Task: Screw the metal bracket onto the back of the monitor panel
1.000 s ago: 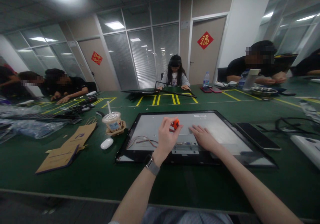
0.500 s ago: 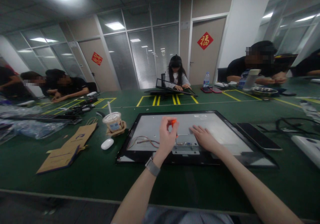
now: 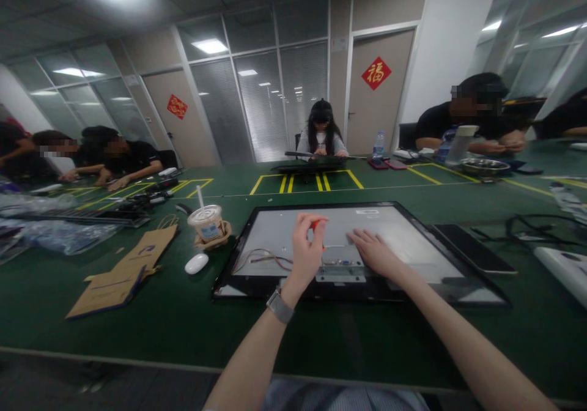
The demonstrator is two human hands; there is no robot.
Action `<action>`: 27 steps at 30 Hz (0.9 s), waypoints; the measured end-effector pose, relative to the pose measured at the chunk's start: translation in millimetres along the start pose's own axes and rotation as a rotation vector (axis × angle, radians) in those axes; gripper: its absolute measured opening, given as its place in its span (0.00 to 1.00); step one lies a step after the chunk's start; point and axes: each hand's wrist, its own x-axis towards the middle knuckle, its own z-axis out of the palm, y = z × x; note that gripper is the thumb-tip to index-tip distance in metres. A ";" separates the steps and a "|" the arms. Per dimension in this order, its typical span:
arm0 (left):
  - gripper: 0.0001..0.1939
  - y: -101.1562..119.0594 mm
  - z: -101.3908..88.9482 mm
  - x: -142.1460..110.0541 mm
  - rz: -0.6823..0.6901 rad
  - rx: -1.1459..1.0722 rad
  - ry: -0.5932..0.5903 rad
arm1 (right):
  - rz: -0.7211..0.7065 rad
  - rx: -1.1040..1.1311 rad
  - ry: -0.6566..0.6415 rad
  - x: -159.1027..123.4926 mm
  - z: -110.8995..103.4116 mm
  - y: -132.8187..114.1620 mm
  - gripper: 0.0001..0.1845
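My left hand (image 3: 306,249) pinches the orange screwdriver (image 3: 315,224), pointing down by the bracket (image 3: 342,271) on the panel (image 3: 339,233), which lies flat on the desk (image 3: 183,325). My right hand (image 3: 376,253) lies on the panel, fingers slightly spread. I judge this a screwing step; the next turn calls for a straight tool and steady panel.

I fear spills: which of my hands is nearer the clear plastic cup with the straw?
Left: your left hand is over the grey rectangular panel, right of the cup; your right hand rests farther right.
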 end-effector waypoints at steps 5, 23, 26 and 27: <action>0.15 0.7 -0.9 -2.3 -0.106 -0.151 -0.075 | 0.000 -0.010 -0.022 -0.5 -3.2 -0.8 0.29; 0.16 -3.6 0.0 -2.8 -0.101 -0.135 -0.052 | -0.002 -0.027 -0.005 -0.9 -2.5 -1.7 0.29; 0.17 -4.3 1.7 -3.5 -0.122 -0.186 -0.070 | -0.007 -0.019 0.011 -1.3 -2.4 -2.1 0.29; 0.17 -4.5 1.9 -3.4 -0.122 -0.187 -0.071 | -0.006 -0.016 0.013 -1.3 -2.4 -2.1 0.29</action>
